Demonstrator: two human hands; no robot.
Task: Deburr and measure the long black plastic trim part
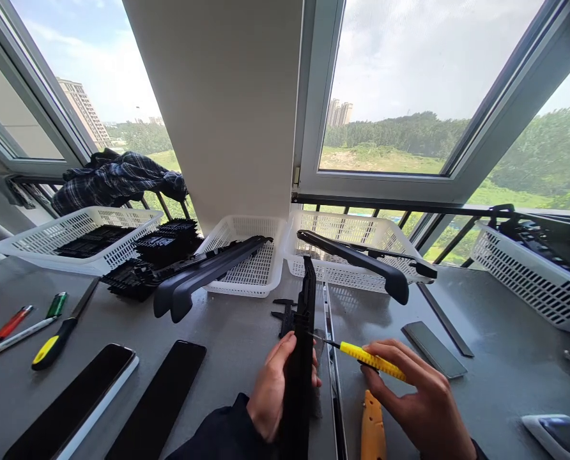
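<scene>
My left hand [271,391] is wrapped round a long black plastic strip [303,332] that stands on edge and points away from me over the grey table [500,358]. My right hand [422,399] pinches a small yellow-handled knife [367,358], its thin blade tip touching the strip's side about halfway up. A black caliper [284,313] lies just behind the strip. An orange-yellow cutter [372,429] lies on the table below my right hand.
White baskets [246,281] [356,268] [77,246] [529,281] line the window side, long black arms resting across two. Stacked black parts [158,255], phones [74,399] [163,396], pens [11,322], a screwdriver [55,342], metal strips [433,348].
</scene>
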